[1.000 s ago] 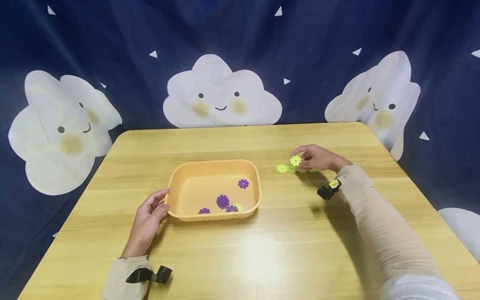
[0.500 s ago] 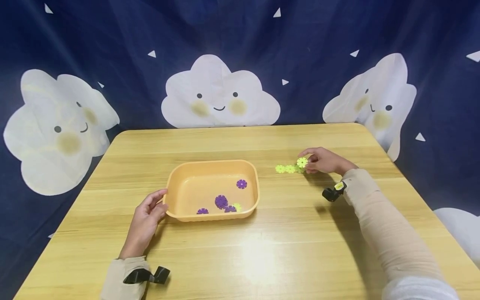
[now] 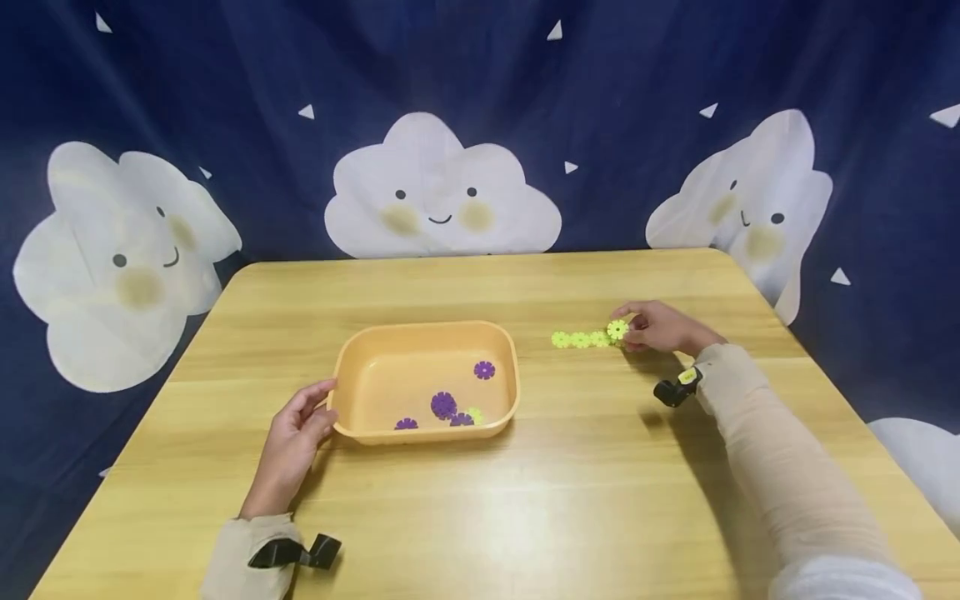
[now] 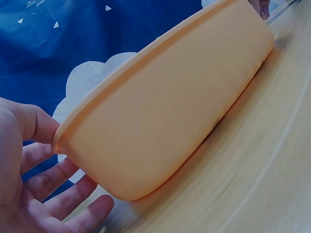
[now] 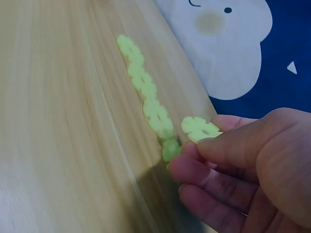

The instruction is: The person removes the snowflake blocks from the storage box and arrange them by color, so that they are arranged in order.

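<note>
Wooden table (image 3: 600, 483), orange basin (image 3: 405, 375) (mostly purple discs (image 3: 443, 406)), left hand (image 3: 293, 435) holding it

The tub (image 3: 397, 379) sits left of the disc row (image 3: 581, 340).

From my end I see the orange rounded-rectangular plastic basin (image 4: 160, 97) as smooth with a soft sheen. The yellow-green flower-shaped plastic discs (image 5: 146, 87) look matt and smooth. To me the tan wood-grain tabletop (image 3: 450, 517) is smooth and glossy, the navy cloth curtain (image 3: 480, 67) matt and creased, the beige fabric sleeve (image 3: 780, 458) wrinkled.
</note>
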{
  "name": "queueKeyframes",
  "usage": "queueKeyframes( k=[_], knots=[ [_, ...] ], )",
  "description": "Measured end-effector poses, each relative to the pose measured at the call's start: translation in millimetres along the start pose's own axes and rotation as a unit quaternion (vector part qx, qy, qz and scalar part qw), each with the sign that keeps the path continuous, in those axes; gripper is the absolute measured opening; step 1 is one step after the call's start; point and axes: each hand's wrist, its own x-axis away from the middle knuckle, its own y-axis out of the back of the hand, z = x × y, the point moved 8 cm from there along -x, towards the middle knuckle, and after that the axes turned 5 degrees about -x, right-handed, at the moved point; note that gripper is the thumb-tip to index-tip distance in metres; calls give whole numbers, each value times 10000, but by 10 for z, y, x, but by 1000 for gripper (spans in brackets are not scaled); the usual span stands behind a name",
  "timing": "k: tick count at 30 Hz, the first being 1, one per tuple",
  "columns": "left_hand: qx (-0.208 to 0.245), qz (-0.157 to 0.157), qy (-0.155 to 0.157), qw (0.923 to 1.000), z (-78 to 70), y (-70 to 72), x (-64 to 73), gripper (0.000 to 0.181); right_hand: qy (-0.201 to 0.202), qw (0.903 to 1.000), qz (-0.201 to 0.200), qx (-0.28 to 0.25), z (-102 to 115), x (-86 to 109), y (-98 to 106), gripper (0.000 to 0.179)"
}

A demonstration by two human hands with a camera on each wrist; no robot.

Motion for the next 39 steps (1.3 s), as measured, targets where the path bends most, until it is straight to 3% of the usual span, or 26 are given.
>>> queueKeyframes(
  k=[9,20,39],
  knots=[
    [20,5,-19,10000,9,-6,-2,42,-3,9996,-276,70,-107,55,113,36],
    [81,3,-3,10000,-13,-6,-13,43,-245,9991,-331,105,-202,109,185,38],
    [34,59,17,10000,-19,-8,-17,43,-192,9962,-399,744,-234,135,200,35]
  ],
)
